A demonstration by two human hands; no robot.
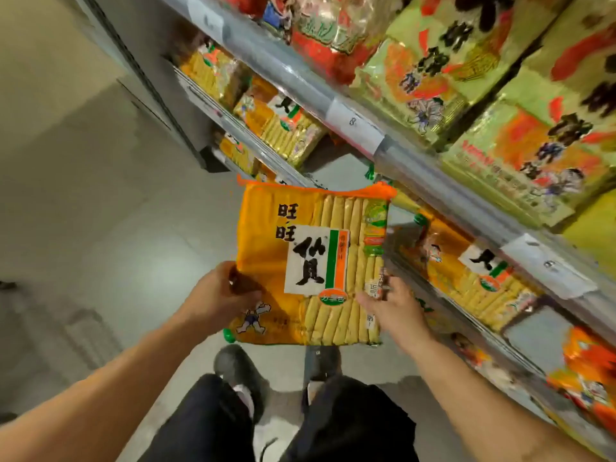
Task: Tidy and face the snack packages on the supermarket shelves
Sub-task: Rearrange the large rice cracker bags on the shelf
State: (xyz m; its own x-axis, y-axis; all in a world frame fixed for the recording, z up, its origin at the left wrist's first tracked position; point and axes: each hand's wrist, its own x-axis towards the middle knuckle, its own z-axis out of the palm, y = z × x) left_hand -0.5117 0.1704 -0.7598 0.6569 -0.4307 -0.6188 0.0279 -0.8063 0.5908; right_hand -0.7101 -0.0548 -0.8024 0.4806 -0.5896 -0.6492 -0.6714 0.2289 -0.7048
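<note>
The orange cracker bag point(313, 265) is held out over the floor, just in front of the lower shelf point(443, 288), face up. The left hand point(226, 295) pinches its lower left edge; the right hand point(390, 305) holds the lower right edge, its fingers partly hidden. It looks light, crinkly and slippery, its contents brittle, so supporting both side edges rather than squeezing the middle seems best.

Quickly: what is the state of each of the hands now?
Left hand: grips the orange snack package.
Right hand: holds the same package.
</note>
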